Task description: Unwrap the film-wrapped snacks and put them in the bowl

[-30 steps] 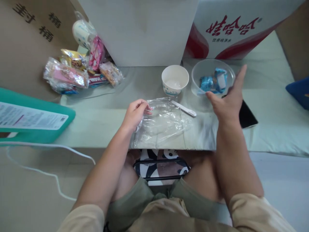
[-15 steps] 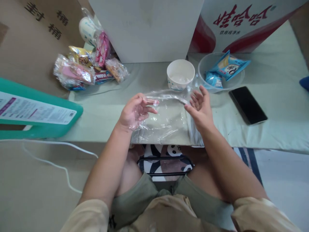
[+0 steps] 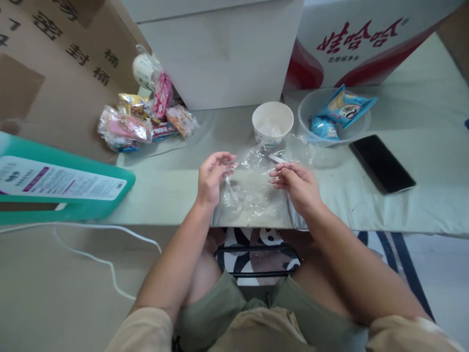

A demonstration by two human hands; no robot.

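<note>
A thin clear plastic bag [image 3: 252, 195] lies crumpled and spread between my hands near the table's front edge. My left hand [image 3: 212, 178] pinches its left side, fingers bent and thumb against them. On the right, my right hand [image 3: 298, 183] has its fingers closed on the film. A narrow white strip [image 3: 277, 159] sticks out above my right fingers; I cannot tell what it is. Just beyond the bag stands a white paper bowl [image 3: 273, 122] with something crumpled and whitish inside. Loose clear film reaches to the right of the bowl's base.
A clear plastic bowl [image 3: 304, 115] holds blue snack packets [image 3: 346, 107]. Right of it lies a black phone [image 3: 383, 164]. Wrapped snacks [image 3: 126, 127] pile up at the left, behind a green jug [image 3: 69, 181]. Large boxes [image 3: 223, 58] line the back. A white cable [image 3: 110, 227] hangs at left.
My hands have drawn closer together, and the bag that was stretched between them is now more crumpled. My right hand has turned from spread fingers to closed ones. The whole view has shifted slightly.
</note>
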